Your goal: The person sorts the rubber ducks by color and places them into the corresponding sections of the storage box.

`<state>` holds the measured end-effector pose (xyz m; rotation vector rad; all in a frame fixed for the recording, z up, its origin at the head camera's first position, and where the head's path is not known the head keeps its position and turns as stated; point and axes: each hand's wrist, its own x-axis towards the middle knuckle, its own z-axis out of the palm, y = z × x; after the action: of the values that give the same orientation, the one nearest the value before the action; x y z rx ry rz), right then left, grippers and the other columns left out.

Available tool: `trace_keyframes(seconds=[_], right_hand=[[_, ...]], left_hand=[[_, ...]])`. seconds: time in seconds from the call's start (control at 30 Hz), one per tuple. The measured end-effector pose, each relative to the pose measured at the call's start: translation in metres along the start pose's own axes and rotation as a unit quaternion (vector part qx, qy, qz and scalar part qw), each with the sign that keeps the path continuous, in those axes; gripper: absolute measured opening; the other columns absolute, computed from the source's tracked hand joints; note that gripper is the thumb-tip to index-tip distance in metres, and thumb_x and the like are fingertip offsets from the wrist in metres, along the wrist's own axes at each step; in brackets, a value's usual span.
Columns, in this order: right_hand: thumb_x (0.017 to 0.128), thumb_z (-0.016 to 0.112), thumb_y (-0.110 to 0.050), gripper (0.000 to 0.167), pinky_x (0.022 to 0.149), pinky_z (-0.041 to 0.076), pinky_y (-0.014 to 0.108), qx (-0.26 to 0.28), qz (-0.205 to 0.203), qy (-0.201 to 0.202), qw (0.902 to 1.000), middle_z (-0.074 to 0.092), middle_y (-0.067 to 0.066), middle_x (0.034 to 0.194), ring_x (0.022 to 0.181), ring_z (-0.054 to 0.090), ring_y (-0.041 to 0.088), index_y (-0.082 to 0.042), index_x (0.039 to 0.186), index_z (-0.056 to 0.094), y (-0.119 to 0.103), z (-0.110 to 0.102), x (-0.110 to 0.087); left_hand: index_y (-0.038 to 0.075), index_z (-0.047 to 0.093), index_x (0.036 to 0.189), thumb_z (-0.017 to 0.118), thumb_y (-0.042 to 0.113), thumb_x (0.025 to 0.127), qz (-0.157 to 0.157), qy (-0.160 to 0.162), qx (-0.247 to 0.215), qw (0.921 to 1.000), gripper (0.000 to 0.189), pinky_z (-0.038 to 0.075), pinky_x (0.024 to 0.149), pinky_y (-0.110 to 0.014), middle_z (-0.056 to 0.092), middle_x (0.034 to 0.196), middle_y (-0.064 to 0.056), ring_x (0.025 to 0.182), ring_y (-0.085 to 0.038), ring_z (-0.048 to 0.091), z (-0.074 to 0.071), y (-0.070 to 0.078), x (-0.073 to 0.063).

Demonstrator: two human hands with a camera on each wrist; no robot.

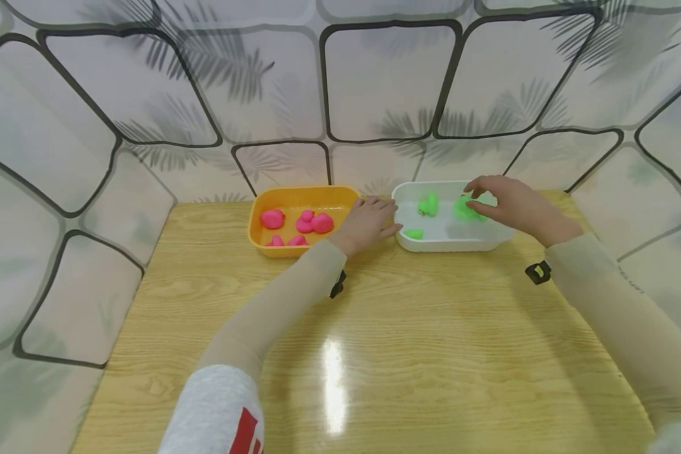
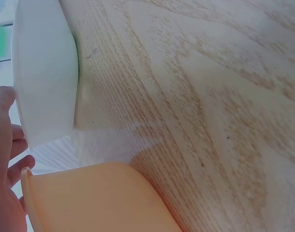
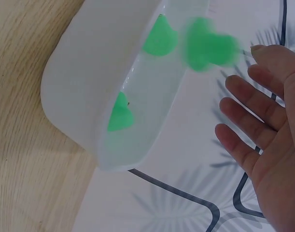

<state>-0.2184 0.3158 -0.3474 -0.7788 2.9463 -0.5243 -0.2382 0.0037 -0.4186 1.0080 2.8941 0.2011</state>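
Observation:
My right hand (image 1: 513,205) hovers over the right part of the white tub (image 1: 454,244), fingers spread and loosely bent. A blurred green toy duck (image 3: 210,46) is in the air just off its fingertips, apart from them in the right wrist view. Inside the tub are a second green toy duck (image 1: 428,204) and another green piece (image 1: 413,234), partly hidden by the near wall. My left hand (image 1: 367,224) lies palm down across the space between the tubs, fingertips at the white tub's left rim. Its wrist side is by the orange tub (image 1: 280,251), which holds several pink toy ducks (image 1: 272,219).
Both tubs stand side by side at the back of the wooden table (image 1: 386,340). A patterned cloth wall (image 1: 391,82) rises directly behind them and on both sides. A small black wrist device (image 1: 538,272) sits under the right sleeve.

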Motion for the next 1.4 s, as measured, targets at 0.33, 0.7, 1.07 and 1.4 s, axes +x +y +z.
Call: trace_keyframes(seconds=[0.33,0.7,1.07,1.4], right_hand=[[0.103,0.066,-0.013,0.031,0.093,0.049,0.060,-0.001,0.004,-0.005,1.0000,0.070,0.022,0.118,0.114,0.064,0.043,0.002,0.130,0.063,0.004,0.005,-0.007],[0.105,0.064,-0.018,0.028,0.092,0.050,0.058,0.021,-0.003,0.001,0.9998,0.071,0.017,0.117,0.114,0.065,0.040,-0.001,0.128,0.065,0.001,0.024,-0.026],[0.097,0.071,-0.003,0.020,0.091,0.048,0.053,0.026,-0.101,0.068,0.9922,0.072,0.015,0.110,0.106,0.065,0.036,0.001,0.116,0.070,-0.015,0.052,-0.034],[0.089,0.077,0.004,0.029,0.091,0.046,0.045,0.042,-0.139,0.110,0.9833,0.072,0.012,0.112,0.106,0.066,0.031,-0.001,0.117,0.070,-0.019,0.078,-0.052]], left_hand=[[0.014,0.050,0.154,0.046,0.052,0.110,0.003,0.007,0.003,1.0000,0.059,0.029,0.120,-0.048,0.049,0.159,-0.002,0.147,-0.024,0.040,0.000,0.000,0.001],[0.014,0.049,0.155,0.045,0.051,0.110,0.001,0.004,0.021,0.9998,0.059,0.031,0.119,-0.048,0.048,0.160,-0.002,0.147,-0.024,0.040,0.001,0.002,0.002],[0.016,0.044,0.159,0.045,0.045,0.112,0.029,0.010,0.017,0.9994,0.056,0.031,0.120,-0.051,0.044,0.163,-0.003,0.149,-0.025,0.039,0.000,0.001,-0.008],[0.014,0.045,0.158,0.052,0.038,0.110,0.046,0.046,-0.032,0.9973,0.054,0.033,0.117,-0.053,0.046,0.161,-0.006,0.149,-0.028,0.040,0.004,0.006,-0.035]])
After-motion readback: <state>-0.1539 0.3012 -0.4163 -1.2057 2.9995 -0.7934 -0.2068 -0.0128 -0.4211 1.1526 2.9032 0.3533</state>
